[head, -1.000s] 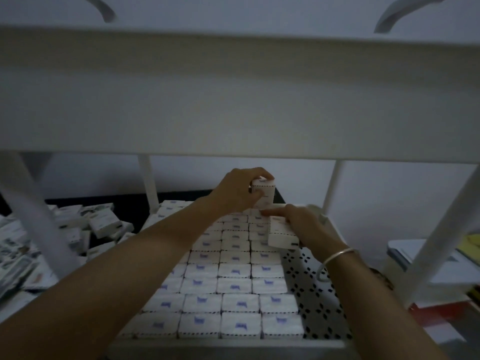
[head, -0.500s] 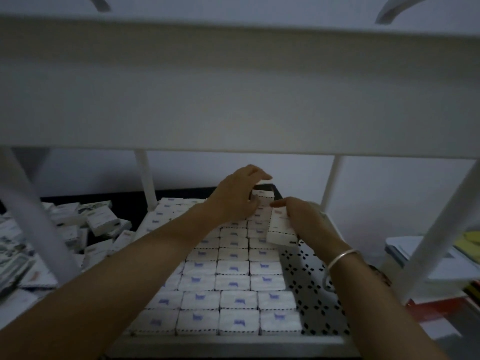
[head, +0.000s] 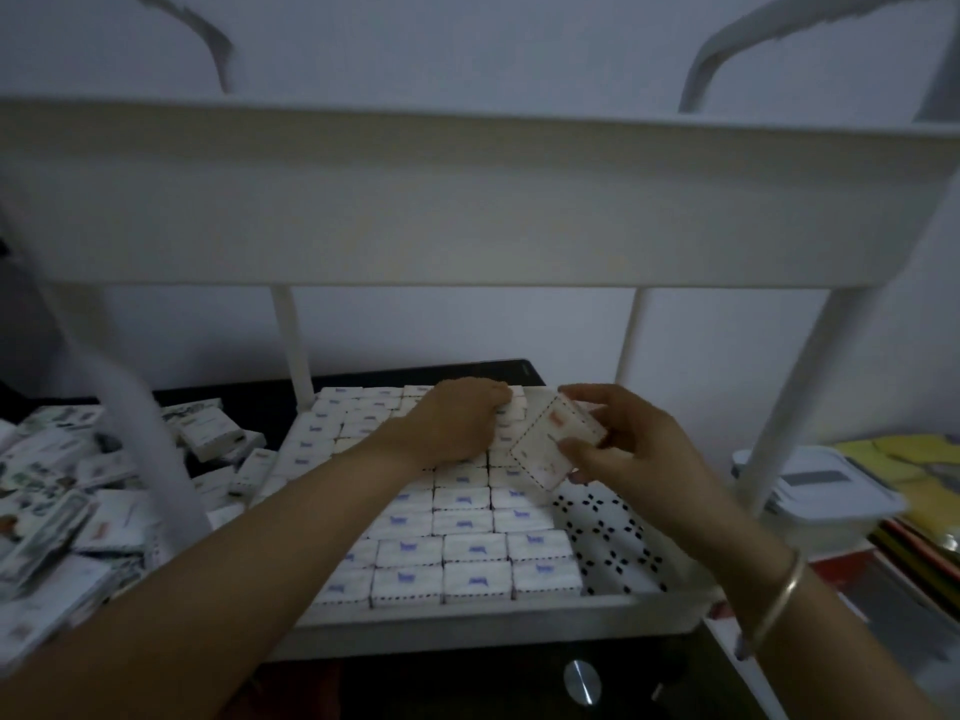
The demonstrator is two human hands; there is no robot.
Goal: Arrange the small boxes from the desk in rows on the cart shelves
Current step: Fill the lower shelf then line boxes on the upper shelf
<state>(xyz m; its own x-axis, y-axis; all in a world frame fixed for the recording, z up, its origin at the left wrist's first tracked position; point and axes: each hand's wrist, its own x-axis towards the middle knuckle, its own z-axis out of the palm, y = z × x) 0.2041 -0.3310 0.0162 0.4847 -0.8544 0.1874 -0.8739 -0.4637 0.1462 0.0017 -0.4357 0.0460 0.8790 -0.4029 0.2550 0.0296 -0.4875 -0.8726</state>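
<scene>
Several small white boxes with blue marks lie in tight rows (head: 462, 543) on the white cart shelf (head: 467, 613). My left hand (head: 449, 426) rests palm down on the far rows, fingertips touching a box at the back. My right hand (head: 618, 449) holds a small stack of white boxes (head: 553, 444), tilted, just above the shelf's bare right strip. A loose heap of similar boxes (head: 88, 491) lies on the dark desk to the left.
The cart's upper shelf (head: 467, 200) hangs low over the work area, with white posts (head: 291, 350) at the corners. The shelf's perforated right strip (head: 608, 532) holds no boxes. A lidded plastic container (head: 815, 485) and yellow papers (head: 914, 459) sit at the right.
My left hand has set its box down on the back row and now lies flat there. My right hand has lifted its boxes up and turned them at an angle. The view has tilted downward.
</scene>
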